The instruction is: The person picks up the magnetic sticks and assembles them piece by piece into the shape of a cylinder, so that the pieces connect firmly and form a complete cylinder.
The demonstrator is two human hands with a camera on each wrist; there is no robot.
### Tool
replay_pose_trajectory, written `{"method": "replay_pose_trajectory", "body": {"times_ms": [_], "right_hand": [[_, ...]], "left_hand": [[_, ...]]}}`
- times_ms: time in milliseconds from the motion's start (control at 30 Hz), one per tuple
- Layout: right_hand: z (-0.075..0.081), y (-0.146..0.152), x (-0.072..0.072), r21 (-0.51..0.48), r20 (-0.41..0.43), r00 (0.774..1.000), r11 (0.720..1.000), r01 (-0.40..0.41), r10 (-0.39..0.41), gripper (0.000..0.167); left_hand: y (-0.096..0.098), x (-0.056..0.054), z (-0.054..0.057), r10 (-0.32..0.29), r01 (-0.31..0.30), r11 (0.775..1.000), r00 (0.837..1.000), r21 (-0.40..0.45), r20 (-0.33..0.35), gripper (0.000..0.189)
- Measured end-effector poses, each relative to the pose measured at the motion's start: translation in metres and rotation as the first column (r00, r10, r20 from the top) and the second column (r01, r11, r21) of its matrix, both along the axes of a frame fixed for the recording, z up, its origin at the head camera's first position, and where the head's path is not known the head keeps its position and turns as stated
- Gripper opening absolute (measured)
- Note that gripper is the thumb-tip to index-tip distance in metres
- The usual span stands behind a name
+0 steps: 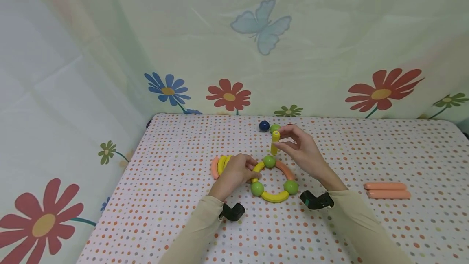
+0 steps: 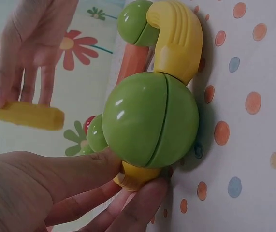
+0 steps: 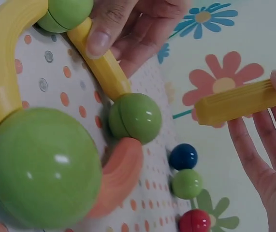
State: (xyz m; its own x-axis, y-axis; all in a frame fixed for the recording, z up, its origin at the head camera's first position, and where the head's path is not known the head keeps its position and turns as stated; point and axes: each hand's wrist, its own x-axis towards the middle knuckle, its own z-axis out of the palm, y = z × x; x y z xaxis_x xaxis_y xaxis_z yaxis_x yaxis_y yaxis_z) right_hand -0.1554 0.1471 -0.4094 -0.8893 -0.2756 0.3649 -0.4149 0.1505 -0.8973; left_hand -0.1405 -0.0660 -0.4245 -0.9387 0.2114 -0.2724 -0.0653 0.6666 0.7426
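Observation:
A ring of three green balls (image 1: pixel 269 161), two yellow curved rods (image 1: pixel 275 196) and one orange curved rod (image 1: pixel 285 170) lies on the dotted table. My left hand (image 1: pixel 238 172) pinches the ring's left yellow curved rod (image 3: pixel 106 72) between thumb and fingers, beside a green ball (image 2: pixel 150 121). My right hand (image 1: pixel 301 152) pinches a straight yellow stick (image 1: pixel 275 144) between thumb and fingertips. That stick stands nearly upright in the air, close above the far green ball (image 3: pixel 135 118) and apart from it in both wrist views.
Near the table's back edge sit a dark blue ball (image 1: pixel 264 126), a green ball (image 3: pixel 187 183) and a red ball (image 3: pixel 195 221). Loose curved rods, orange (image 1: pixel 214 168) and yellow (image 1: pixel 221 165), lie left of my left hand. Two orange sticks (image 1: pixel 388 194) lie at the right.

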Motion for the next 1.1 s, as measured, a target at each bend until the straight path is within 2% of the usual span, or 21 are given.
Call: {"method": "replay_pose_trajectory", "body": {"times_ms": [200, 267, 467, 867, 1000, 1100], "right_hand": [[-0.008, -0.006, -0.002, -0.013, 0.061, 0.998, 1.000, -0.001, 0.002, 0.031], [-0.010, -0.006, -0.002, -0.009, 0.073, 0.997, 1.000, -0.006, 0.007, 0.031], [-0.019, -0.006, 0.000, 0.006, 0.079, 0.997, 1.000, 0.000, -0.001, 0.032], [-0.021, -0.003, 0.005, 0.011, 0.108, 0.994, 1.000, -0.023, 0.022, 0.037], [-0.015, 0.011, 0.009, 0.069, 0.119, 0.993, 0.997, -0.025, 0.016, 0.038], [-0.008, 0.030, 0.015, 0.179, 0.091, 0.996, 0.984, 0.000, -0.016, 0.036]], "left_hand": [[0.002, 0.000, 0.001, 0.008, -0.008, 1.000, 1.000, 0.005, 0.016, 0.032], [0.002, 0.000, 0.001, 0.005, -0.005, 1.000, 1.000, -0.018, 0.015, 0.032], [0.002, 0.000, 0.001, -0.004, 0.005, 1.000, 1.000, -0.031, 0.008, 0.033], [0.002, 0.000, 0.001, 0.003, -0.003, 1.000, 1.000, -0.011, 0.015, 0.031], [0.002, 0.000, 0.001, 0.006, -0.006, 1.000, 1.000, -0.016, 0.014, 0.031], [0.002, 0.000, 0.001, 0.008, -0.008, 1.000, 1.000, -0.018, 0.013, 0.031]]}}
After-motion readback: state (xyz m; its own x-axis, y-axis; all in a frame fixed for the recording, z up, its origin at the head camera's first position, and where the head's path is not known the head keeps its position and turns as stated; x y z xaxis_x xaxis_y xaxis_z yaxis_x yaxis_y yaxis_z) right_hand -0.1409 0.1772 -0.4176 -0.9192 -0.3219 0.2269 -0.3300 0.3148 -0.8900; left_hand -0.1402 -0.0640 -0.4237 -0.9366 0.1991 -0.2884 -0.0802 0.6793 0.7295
